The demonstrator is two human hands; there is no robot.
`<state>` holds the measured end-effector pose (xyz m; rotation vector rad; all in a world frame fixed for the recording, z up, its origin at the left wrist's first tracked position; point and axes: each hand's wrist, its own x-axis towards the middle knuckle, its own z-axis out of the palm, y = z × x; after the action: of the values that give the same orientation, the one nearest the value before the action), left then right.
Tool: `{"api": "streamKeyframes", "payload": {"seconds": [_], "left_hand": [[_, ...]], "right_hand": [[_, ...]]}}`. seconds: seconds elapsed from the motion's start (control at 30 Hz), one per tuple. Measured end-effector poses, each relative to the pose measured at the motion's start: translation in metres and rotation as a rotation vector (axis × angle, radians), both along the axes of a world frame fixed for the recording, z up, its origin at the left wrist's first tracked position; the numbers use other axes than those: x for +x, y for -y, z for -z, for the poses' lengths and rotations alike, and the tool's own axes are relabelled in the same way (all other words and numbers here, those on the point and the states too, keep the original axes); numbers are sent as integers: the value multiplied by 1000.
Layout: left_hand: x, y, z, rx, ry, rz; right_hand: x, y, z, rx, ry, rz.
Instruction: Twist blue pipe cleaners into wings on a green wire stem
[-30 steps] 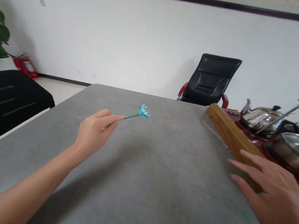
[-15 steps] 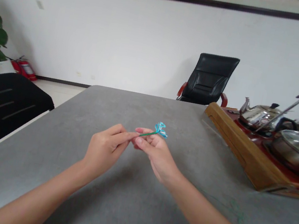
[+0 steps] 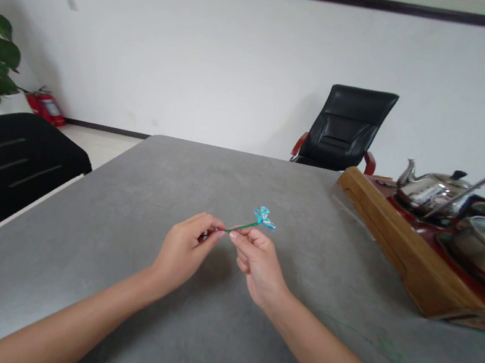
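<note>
Left hand (image 3: 183,252) and right hand (image 3: 258,266) close their fingers (image 3: 235,236) on a blue-topped green stem (image 3: 246,226) (its end hidden).

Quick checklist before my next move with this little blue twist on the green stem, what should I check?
1. Left hand pinching the end of the green stem: ok.
2. Right hand gripping the stem: cannot tell, its fingertips meet the stem too closely to see.
3. Blue twist free of the fingers: ok.
4. Loose green strand off the gray tabletop: not ok, it lies right of the right forearm.
5. Hands apart from the wooden tray: ok.
</note>
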<state>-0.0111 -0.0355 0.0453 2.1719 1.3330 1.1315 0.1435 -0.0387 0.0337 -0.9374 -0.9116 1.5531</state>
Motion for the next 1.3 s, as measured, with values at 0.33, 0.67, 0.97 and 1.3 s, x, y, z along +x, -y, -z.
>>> {"api": "streamKeyframes", "payload": {"seconds": [0.33,0.67,0.97,1.3], "left_hand": [[2,-6,31,-10,11,131],[0,-6,38,-29,60,148],[1,-5,39,-19,58,155],[1,-4,39,0,32,147]], "right_hand": [[19,-11,35,130,228,-35],[21,-12,47,244,345,11],[21,-9,43,238,300,4],[21,-10,46,255,315,3]]}}
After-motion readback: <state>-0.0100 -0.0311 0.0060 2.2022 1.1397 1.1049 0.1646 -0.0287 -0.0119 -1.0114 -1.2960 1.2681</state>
